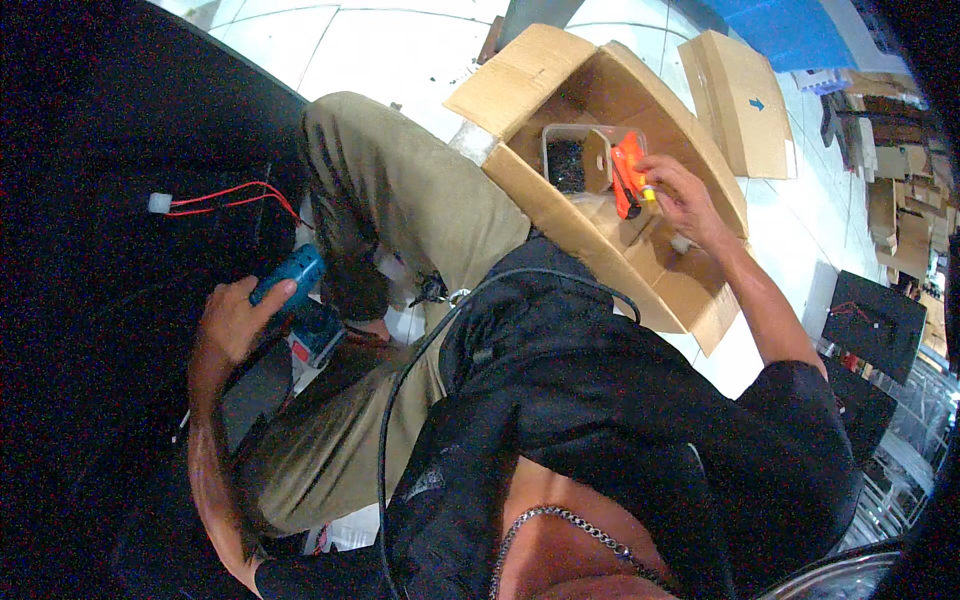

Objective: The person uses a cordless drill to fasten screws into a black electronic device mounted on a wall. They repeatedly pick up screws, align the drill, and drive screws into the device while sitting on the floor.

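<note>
On the left, my left hand (pixel 228 322) is closed around the upper body of a teal cordless drill (pixel 296 274), its base low beside my leg. My right hand (pixel 683 198) reaches into an open cardboard box (pixel 540 197), fingers bent and close together at some orange tools (pixel 625 172). A small yellow piece shows by the fingertips; what exactly they grip is hard to make out. Beside the orange tools, a clear plastic tub (pixel 563 130) holds a heap of small dark pieces.
A large black panel (pixel 100 130) fills the left side, with red wires (pixel 235 200) ending in a white connector (pixel 159 204). Another cardboard piece (pixel 738 105) lies beyond the box on white floor tiles. A dark cable (pixel 388 430) runs across my body. Black panels (pixel 874 325) stand at right.
</note>
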`<state>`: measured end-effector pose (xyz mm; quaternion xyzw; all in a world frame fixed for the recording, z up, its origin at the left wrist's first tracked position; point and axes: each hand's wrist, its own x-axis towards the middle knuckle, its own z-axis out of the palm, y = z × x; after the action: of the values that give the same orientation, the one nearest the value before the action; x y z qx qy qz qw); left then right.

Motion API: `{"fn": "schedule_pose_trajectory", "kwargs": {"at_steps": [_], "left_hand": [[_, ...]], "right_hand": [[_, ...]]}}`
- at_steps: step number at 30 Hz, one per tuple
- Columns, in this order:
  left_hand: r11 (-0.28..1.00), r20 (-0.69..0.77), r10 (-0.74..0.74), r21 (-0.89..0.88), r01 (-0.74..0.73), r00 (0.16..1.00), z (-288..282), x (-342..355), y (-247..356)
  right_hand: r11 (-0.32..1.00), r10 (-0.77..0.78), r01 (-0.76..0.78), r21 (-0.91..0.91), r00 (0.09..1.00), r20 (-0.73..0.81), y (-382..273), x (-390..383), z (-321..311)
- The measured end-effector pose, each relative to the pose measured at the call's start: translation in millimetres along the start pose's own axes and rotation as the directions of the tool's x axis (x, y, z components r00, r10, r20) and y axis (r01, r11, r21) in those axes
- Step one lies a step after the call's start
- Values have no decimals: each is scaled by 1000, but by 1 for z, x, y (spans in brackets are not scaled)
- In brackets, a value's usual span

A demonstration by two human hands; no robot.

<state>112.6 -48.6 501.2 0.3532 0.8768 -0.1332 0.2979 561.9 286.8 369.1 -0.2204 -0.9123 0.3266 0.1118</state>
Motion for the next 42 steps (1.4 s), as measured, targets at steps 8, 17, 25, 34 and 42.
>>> {"fn": "schedule_pose_trajectory", "kwargs": {"at_steps": [8, 17, 25, 34, 42], "left_hand": [[999, -81, -36, -9, 36, 996, 10, -1, -20], [999, 34, -40, 5, 39, 999, -2, -2, -10], [1000, -17, -26, -7, 26, 1000, 5, 14, -6], [997, 8, -81, -11, 81, 997, -6, -3, -10], [999, 86, -35, -33, 38, 996, 11, 17, -27]], "right_hand": [[811, 150, -360, -462, 890, -430, 32, 23, -22], [698, 631, -549, -460, 776, 30, -83, 82, 25], [707, 532, -577, -408, 815, -230, -44, 47, 24], [699, 705, -700, 146, 709, 21, -76, 80, -84], [800, 583, -575, -173, 813, -10, -48, 76, -34]]}}
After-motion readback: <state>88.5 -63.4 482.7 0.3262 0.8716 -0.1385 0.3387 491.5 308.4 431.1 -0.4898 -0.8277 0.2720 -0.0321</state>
